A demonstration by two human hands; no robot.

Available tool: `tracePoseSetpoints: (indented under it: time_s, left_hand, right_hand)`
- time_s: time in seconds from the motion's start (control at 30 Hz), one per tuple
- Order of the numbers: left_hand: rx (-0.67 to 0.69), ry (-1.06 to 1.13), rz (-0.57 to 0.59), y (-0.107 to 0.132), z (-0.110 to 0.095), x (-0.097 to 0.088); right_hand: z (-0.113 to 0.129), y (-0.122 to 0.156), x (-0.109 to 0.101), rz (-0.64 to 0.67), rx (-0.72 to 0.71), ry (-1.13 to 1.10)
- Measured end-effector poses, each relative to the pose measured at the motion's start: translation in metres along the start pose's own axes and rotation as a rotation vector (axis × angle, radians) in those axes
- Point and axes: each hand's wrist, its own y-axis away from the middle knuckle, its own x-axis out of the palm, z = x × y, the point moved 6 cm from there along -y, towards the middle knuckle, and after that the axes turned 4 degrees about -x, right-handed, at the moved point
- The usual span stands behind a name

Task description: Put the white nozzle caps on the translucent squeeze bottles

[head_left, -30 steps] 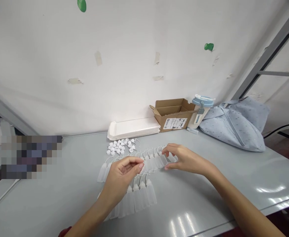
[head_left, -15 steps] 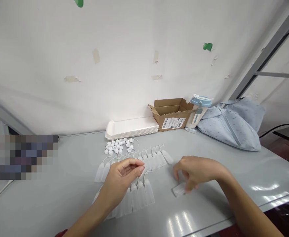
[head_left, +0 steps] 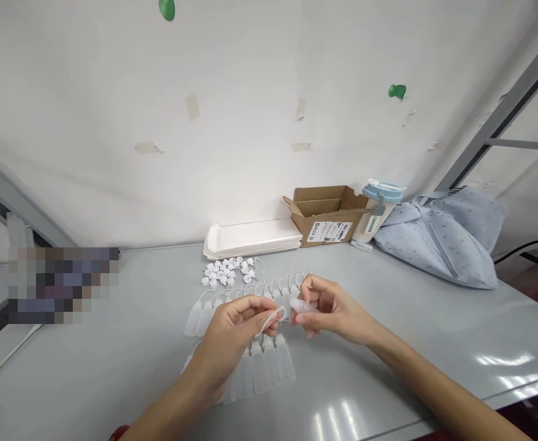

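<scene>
Bottles [head_left: 285, 360] line the grey table [head_left: 126, 343]; white wall [head_left: 246, 165] behind.

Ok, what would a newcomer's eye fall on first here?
Likely the left hand pinching a looped pale cord, mid-picture, beside the right hand holding a translucent bottle. Beyond them, white caps lie clustered before a flat white stack; to the right, a blue bag slumps beside a blue-lidded cup.

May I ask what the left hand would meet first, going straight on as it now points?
Probably the translucent bottle in the right hand, though depth is hard to judge.
</scene>
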Motion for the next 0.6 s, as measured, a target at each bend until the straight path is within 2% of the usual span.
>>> tracePoseSetpoints:
  time_s: [0.13, 0.27, 0.5, 0.6]
  left_hand:
    - [-0.002, 0.139, 0.036, -0.004, 0.005, 0.0]
    - [-0.001, 0.177, 0.072, -0.005, 0.009, 0.005]
    - [0.032, 0.029, 0.055, -0.002, 0.008, 0.007]
    - [0.092, -0.054, 0.022, -0.001, 0.004, 0.006]
  right_hand:
    - [-0.011, -0.002, 0.008, -0.004, 0.047, -0.036]
    - [-0.013, -0.003, 0.016, 0.021, 0.048, -0.096]
    - [-0.013, -0.003, 0.016, 0.015, 0.011, -0.075]
    - [-0.014, -0.003, 0.017, 0.031, 0.016, -0.076]
